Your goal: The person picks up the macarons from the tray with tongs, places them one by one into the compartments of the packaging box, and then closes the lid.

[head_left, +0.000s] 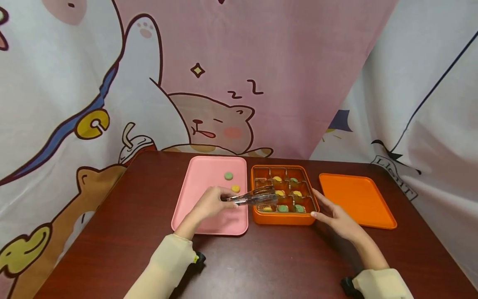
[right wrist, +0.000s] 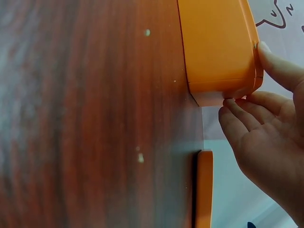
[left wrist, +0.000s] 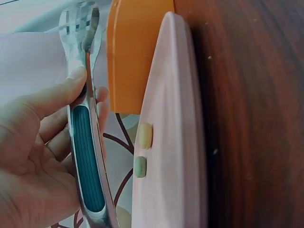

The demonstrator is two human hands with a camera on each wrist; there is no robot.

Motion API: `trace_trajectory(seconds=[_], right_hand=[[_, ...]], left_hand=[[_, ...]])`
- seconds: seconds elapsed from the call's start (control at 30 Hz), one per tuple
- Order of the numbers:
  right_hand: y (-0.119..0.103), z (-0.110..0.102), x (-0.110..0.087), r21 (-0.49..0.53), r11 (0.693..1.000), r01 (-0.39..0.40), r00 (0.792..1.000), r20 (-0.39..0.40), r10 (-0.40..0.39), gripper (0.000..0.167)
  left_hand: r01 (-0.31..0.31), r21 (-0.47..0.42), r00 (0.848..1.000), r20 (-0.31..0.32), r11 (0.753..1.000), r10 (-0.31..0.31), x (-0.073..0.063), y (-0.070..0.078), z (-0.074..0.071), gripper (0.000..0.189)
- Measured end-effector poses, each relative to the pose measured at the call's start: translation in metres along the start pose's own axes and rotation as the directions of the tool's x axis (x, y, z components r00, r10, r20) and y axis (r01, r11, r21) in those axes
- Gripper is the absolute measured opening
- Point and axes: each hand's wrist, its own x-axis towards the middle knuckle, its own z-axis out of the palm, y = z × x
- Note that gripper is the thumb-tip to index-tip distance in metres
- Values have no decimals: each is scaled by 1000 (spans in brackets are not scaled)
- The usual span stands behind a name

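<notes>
My left hand (head_left: 213,202) grips metal tongs (left wrist: 88,142) with teal handle inlays, thumb on one arm and fingers round the other. The tongs' tips reach over the left and middle of an orange box (head_left: 284,219), partly covering its middle row. Clear dividers split the box into small compartments. Several hold small round pieces, such as a green piece (head_left: 300,208) at front right and a yellow piece (head_left: 297,193) behind it. My right hand (head_left: 337,220) touches the box's right front corner, thumb at the rim, fairly straight fingers against the side (right wrist: 213,98).
Left of the box lies a pink tray (head_left: 209,224) bearing a green piece (head_left: 228,176) and a yellow piece (head_left: 235,188). An orange lid-like panel (head_left: 358,201) lies flat at the right on the dark wooden table (head_left: 239,265). A printed curtain (head_left: 298,74) hangs behind.
</notes>
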Motion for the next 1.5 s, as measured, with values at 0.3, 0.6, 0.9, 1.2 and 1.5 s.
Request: trace_trajectory(seconds=[0.3,0.6,0.9,1.2,1.5], right_hand=[[1,-1,2,-13,1000,1,1000,1,-1,76],[1,0,2,21,1000,-5,1000,0,5,76],[2,0,1,28,1000,5,1000,-4,-5,75],[3,-1,1,30,1000,4,1000,2,-4,76],[3,-1,1,-13,1000,7,1000,6,-7,75]], left_hand=[[60,-53,997,-54,997,-63,3,-8,-17,33],[103,0,990,-100,995,-103,-1,-26,-29,33],[163,38,979,-131,986,-157,-2,-38,-34,33],[219,45,971,-113,975,-213,-1,-50,-36,33],[299,61,952,-91,952,-293,0,-51,-36,35]])
